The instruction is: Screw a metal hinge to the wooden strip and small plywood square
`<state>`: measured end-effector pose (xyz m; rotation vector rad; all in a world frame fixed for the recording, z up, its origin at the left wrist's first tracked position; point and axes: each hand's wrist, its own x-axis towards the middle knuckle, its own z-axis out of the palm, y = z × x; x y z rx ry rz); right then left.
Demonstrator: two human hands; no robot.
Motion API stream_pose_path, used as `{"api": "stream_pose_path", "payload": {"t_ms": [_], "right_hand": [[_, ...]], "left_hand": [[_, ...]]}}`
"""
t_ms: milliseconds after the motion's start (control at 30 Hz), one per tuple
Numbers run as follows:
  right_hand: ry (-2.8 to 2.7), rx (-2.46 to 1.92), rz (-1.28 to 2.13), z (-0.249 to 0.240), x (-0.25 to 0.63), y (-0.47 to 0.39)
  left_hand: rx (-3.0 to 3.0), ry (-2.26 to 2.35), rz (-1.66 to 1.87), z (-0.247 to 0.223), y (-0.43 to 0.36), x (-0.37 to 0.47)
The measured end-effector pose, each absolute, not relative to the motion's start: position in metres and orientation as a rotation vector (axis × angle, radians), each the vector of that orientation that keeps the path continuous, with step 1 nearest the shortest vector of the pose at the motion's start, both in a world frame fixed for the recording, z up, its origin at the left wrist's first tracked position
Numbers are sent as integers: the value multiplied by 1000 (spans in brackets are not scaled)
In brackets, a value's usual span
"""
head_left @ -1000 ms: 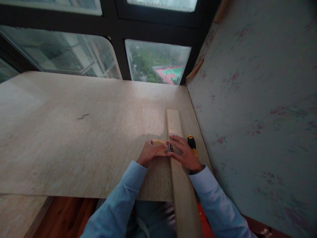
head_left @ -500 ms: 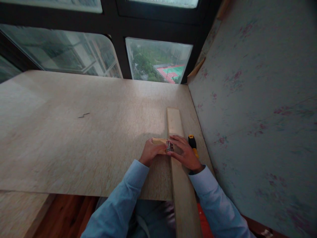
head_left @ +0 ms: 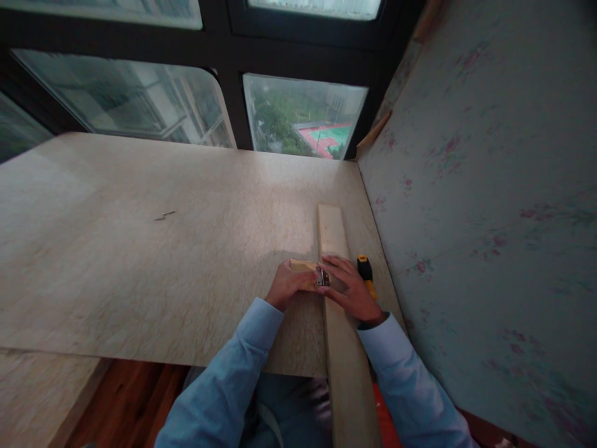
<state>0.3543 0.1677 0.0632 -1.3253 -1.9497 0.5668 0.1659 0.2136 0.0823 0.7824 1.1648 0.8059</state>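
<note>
- Two hands are seen, both bare and both sleeved in light blue; they are brought together over one worktop [head_left: 140, 274].
- One small wooden block [head_left: 302, 266] is held in the left hand [head_left: 285, 285]; it is pinched in that grip, with the thumb laid across its top and the fingers wrapped around its far side.
- One metal hinge [head_left: 323, 277] is set where the block meets the left edge of one long wooden board [head_left: 347, 367]; dark spots are shown on its face, too small to be counted.
- The hinge is touched by the right hand [head_left: 353, 291], whose fingers and thumb are spread around it, partly resting on the board; whether it is pinched or only steadied by this grip cannot be told.
- The board is laid lengthwise, its near end carried past the worktop's front edge.
- One tool with a black-and-yellow handle [head_left: 364, 267] is placed just right of the board, partly hidden by the right hand.
- Two slim metal pieces [head_left: 165, 216], apparently screws, are left close together on the worktop, well to the left of the hands.
- One flower-patterned wall [head_left: 466, 218] is seen at the right.
</note>
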Motion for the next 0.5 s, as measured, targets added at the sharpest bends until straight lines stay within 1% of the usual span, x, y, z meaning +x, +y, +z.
{"api": "stream_pose_path", "payload": {"t_ms": [500], "right_hand": [[-1934,-1337,568,63,353,168]], "left_hand": [[775,1173,809,83,213,166]]}}
